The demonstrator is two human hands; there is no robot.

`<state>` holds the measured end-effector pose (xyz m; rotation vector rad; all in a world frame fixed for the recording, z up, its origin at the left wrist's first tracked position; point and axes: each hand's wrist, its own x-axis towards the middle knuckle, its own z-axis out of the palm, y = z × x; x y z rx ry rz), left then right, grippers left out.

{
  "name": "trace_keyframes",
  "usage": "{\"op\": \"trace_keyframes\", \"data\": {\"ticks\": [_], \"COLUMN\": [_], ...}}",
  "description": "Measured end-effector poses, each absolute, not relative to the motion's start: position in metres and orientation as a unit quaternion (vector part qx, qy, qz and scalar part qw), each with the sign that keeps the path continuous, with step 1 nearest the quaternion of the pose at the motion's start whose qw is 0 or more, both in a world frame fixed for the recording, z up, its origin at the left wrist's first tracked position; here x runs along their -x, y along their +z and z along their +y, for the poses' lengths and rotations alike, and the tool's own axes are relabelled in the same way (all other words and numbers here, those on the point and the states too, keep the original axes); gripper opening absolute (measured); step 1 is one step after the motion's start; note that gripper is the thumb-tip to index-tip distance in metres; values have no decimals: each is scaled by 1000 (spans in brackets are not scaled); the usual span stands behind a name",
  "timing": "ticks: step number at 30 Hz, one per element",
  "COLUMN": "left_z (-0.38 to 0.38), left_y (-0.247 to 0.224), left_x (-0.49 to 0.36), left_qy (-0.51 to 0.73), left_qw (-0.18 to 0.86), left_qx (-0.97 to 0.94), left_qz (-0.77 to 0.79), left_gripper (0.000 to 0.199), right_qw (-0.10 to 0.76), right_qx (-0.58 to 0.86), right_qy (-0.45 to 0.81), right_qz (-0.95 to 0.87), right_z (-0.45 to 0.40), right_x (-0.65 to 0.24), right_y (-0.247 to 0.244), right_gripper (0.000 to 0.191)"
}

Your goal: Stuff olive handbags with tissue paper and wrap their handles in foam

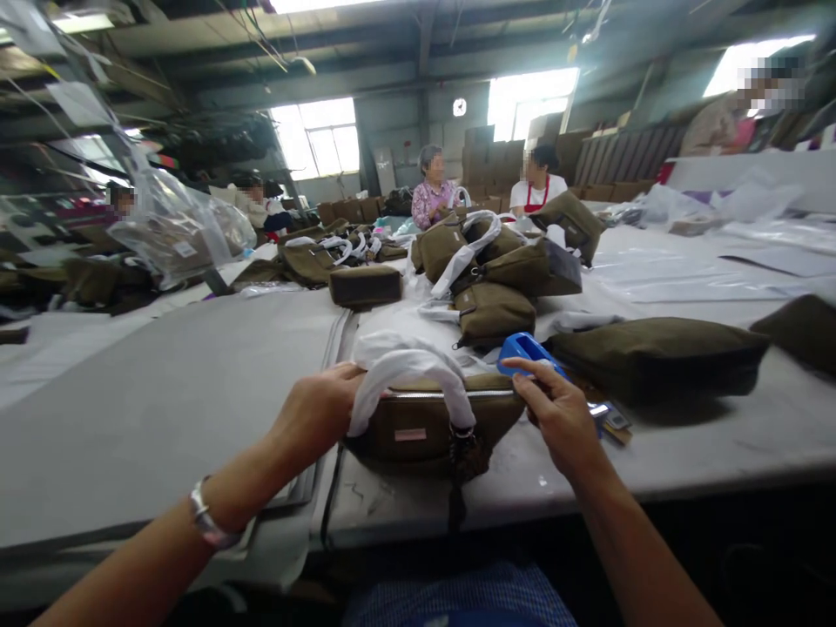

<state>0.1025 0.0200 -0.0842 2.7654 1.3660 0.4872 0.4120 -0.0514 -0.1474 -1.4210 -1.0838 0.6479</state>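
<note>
An olive-brown handbag [424, 448] stands upright at the table's near edge. White wrapping covers its handles [450, 396], and a silver zip runs along the top. A small pinkish label and a dark tassel are on its front. My left hand [323, 405] grips the bag's left end, its fingertips partly hidden behind the wrapped handle. At the right end of the zip, my right hand [558, 409] pinches the bag's top corner between thumb and fingers. Just behind that hand sits a blue tape dispenser-like object [522, 347].
A pile of similar bags [496, 313] lies beyond, with a larger olive bag [659, 353] to the right. Grey-white sheets [196, 374] are stacked at left. Clear plastic [176, 231] hangs at upper left. Several people [431, 196] are across the table.
</note>
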Motion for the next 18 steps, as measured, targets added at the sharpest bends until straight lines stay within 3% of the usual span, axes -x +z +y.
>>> {"op": "trace_keyframes", "data": {"ticks": [3,6,12,15,18], "left_z": [21,18,19,20,15], "left_y": [-86,-75,-72,-87,-97], "left_x": [-106,-97,-50,-38,-40], "left_qy": [137,135,223,275,326], "left_qw": [-55,56,291,320,278], "left_qx": [-896,-880,-757,-712,-694], "left_qz": [418,451,541,561,579], "left_gripper": [26,23,44,42,39], "right_qw": [558,549,554,553,544], "right_qx": [617,630,650,644,648], "right_qy": [267,259,296,317,305], "right_qz": [-487,-484,-428,-424,-438], "right_z": [-50,-53,-60,-58,-55], "right_x": [-410,-418,-436,-433,-430], "right_y": [-146,-150,-158,-158,-158], "right_gripper": [38,39,49,50,47]}}
